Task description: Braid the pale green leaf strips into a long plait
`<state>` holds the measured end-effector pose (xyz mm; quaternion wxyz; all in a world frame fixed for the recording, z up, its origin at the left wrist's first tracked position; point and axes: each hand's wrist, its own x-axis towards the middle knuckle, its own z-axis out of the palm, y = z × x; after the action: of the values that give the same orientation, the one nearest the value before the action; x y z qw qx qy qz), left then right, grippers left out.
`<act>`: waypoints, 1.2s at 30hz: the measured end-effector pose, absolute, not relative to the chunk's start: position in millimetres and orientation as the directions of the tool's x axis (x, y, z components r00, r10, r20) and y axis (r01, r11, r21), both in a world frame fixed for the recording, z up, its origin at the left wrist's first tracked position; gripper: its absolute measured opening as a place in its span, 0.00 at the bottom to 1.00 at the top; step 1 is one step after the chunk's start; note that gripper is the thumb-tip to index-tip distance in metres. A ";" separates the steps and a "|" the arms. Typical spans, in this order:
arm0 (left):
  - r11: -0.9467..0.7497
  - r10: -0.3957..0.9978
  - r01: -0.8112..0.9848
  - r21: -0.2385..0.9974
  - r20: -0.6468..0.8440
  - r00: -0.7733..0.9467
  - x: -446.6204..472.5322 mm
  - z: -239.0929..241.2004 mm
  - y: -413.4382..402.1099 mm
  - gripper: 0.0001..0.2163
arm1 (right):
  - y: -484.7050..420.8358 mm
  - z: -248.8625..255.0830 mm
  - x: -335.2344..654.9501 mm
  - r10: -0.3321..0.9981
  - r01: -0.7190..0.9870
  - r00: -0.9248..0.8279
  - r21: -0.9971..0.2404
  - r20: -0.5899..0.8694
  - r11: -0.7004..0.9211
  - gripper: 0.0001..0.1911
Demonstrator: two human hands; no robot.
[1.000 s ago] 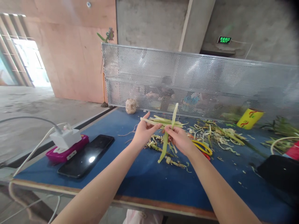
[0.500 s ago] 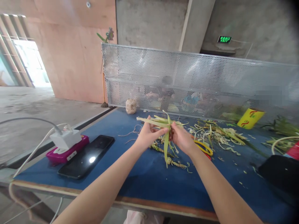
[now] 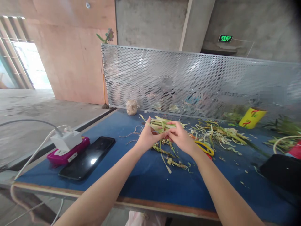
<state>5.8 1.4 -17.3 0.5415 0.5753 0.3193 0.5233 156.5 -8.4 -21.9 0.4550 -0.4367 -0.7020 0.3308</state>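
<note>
Both my hands meet above the middle of the blue table (image 3: pixel 145 185). My left hand (image 3: pixel 147 139) pinches a bundle of pale green leaf strips (image 3: pixel 160 125) that lie roughly level, pointing left. My right hand (image 3: pixel 180 138) is closed on the same strips from the right. One thin strip (image 3: pixel 164 158) hangs down from the hands toward the table. Below the hands lie knotted leaf pieces (image 3: pixel 175 163).
A black phone (image 3: pixel 88 157) lies at the left beside a pink box (image 3: pixel 63 155) with a white charger (image 3: pixel 66 139). Yellow-handled scissors (image 3: pixel 205 148) and leaf scraps (image 3: pixel 221 135) lie to the right. A yellow packet (image 3: pixel 252 118), a black object (image 3: pixel 281 172) and a perforated metal screen (image 3: pixel 199 84) stand behind.
The upright leaf strip held a second ago has been folded down into the level bundle. Both hands have closed together and only a thin strip hangs below.
</note>
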 end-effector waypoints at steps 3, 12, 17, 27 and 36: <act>-0.216 0.932 -0.148 0.965 0.249 0.263 6.3 -15.2 -2.2 0.51 | -10.1 -21.5 155.0 0.900 0.376 -0.213 -0.818 0.381 0.436 0.16; -0.213 0.909 -0.190 0.958 0.266 0.320 3.3 -12.5 2.4 0.52 | -14.0 -7.4 169.5 0.893 0.416 -0.228 -0.791 0.388 0.450 0.14; -0.261 0.899 -0.150 0.953 0.297 0.320 0.0 -13.0 5.6 0.54 | -9.6 -11.3 172.6 0.901 0.408 -0.250 -0.805 0.355 0.430 0.10; -0.224 0.909 -0.112 0.968 0.249 0.336 6.4 -0.4 -11.3 0.45 | -6.3 -14.3 160.0 0.866 0.326 -0.081 -0.808 0.494 0.491 0.11; -0.142 0.858 -0.126 0.982 0.186 0.479 4.7 -4.9 -11.4 0.42 | -9.1 -13.4 156.5 0.894 0.134 0.118 -0.899 0.432 0.417 0.11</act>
<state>4.7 -11.4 -4.9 0.5866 0.6287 0.2911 0.4194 156.5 -9.1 -13.4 0.6052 -0.4390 -0.5851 0.3142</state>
